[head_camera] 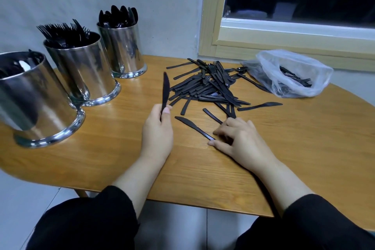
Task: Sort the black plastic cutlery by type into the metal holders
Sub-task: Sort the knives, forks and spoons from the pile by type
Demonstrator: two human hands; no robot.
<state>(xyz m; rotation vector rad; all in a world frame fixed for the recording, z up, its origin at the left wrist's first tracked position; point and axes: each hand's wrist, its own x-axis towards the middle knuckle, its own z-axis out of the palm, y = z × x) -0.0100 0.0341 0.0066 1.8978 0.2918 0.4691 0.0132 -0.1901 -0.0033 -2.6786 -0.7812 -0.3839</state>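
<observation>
**Sorting well under way, a fair pile still to go**

On the tabletop (pixel 113 148), going from the left, three metal holders stand in a row that runs away toward the wall. Nearest is the near holder (pixel 38 103), whose contents are dark and mostly hidden by its rim; they look like knife ends, but I cannot say for sure. Behind it, the middle holder (pixel 85 71) is packed with forks, tines up. Farthest, the far holder (pixel 123 50) carries spoons, bowls up. So each type seems to have its own place, and a good share is already put away.

Toward the middle, the left hand (pixel 157 132) pinches a held knife (pixel 165 91) by its handle between thumb and fingers, blade pointing up and away, clear of the wood. Just right of it a loose knife (pixel 194 128) lies flat, and the right hand (pixel 241 140) has its fingers curled down over the handle end, thumb at the tip; whether it has truly closed on it I cannot tell.

Beyond the hands sits the unsorted pile (pixel 211 85), mostly knives by the look of it, with a few forks and at least one spoon mixed in. Far right, a clear plastic bag (pixel 292 71) lies open with some cutlery inside. Judging by the pile and bag, plenty remains.
</observation>
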